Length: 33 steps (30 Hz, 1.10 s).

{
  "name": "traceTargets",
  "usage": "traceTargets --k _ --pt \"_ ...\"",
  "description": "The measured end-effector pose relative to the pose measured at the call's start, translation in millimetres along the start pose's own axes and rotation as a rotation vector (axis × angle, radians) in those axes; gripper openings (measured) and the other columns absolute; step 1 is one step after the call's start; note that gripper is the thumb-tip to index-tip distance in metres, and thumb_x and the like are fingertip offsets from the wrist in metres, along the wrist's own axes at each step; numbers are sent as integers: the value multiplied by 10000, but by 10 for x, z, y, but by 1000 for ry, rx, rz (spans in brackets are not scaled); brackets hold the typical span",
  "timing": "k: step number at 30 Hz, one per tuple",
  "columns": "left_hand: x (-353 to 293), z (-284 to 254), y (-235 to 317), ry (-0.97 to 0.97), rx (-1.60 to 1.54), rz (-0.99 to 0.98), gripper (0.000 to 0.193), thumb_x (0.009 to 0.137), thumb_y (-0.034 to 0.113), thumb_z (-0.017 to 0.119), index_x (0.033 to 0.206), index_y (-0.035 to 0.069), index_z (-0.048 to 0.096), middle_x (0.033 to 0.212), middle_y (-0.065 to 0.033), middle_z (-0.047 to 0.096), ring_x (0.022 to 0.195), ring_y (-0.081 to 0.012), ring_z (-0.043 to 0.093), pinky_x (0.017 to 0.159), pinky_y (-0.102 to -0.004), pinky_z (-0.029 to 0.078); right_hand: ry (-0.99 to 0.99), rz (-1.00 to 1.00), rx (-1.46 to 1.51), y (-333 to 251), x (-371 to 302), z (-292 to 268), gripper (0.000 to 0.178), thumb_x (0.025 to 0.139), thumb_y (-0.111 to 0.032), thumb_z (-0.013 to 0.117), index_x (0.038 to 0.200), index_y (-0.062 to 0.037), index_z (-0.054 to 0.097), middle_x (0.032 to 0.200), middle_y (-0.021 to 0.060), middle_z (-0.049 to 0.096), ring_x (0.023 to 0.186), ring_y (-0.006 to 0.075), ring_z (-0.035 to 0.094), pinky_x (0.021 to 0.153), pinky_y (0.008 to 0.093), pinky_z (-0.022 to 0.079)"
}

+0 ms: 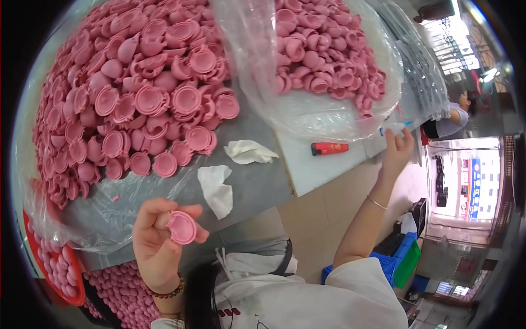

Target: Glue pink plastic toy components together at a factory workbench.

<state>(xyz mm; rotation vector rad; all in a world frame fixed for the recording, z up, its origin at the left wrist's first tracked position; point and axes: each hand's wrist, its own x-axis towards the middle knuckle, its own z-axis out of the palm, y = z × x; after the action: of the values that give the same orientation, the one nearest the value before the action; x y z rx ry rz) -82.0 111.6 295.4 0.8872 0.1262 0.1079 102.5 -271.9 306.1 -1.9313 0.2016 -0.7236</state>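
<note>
My left hand (pixel 159 241) pinches a pink plastic half shell (pixel 182 227) between thumb and fingers, its round rim facing up. It hovers over the front edge of the grey table, near two crumpled white tissues (pixel 249 152). Stretched out to the right, my right hand (pixel 398 147) is at the table's far right part, its fingers bent around a small white and blue thing that I cannot make out. To its left, a red lighter (pixel 330 148) lies on a white board (pixel 315 170).
A large heap of pink half shells (pixel 148 98) on plastic film fills the left. Another heap (pixel 323 49) lies in a clear plastic bag (pixel 329 118). At lower left is a red basin (pixel 79 293) of pink pieces. Blue crates (pixel 390 263) stand right; a person (pixel 452 118) sits beyond.
</note>
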Motion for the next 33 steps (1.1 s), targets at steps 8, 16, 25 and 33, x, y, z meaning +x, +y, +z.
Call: traceTargets --k 8,16,25,33 --pt "-21 -28 -15 1 -15 29 490 703 188 659 1043 -31 381 958 -208 534 738 -204 584 648 -284 489 271 -403 -284 -321 -186 328 430 696 -85 653 1057 -11 430 922 58 534 827 139 501 717 256 395" --pt "-12 -16 4 -24 9 32 514 710 201 658 1073 -16 367 974 -176 518 704 -185 562 608 -254 463 -549 -769 -550 -682 -103 877 190 679 -16 565 864 -8 524 756 67 542 714 170 492 636 260 387" --pt "-12 -25 7 -2 -32 -3 499 672 188 687 1014 -41 405 952 -209 538 772 -219 584 684 -307 494 -907 -143 104 -1060 -640 700 108 718 -23 567 824 -1 562 729 38 566 631 75 494 587 212 394" --pt "-27 -28 11 -11 -58 -4 466 681 118 665 1027 -50 403 986 -201 526 932 -236 538 742 -313 475 -1303 -4 84 -1149 -1169 853 228 654 39 604 879 3 596 754 42 544 602 51 490 499 162 388"
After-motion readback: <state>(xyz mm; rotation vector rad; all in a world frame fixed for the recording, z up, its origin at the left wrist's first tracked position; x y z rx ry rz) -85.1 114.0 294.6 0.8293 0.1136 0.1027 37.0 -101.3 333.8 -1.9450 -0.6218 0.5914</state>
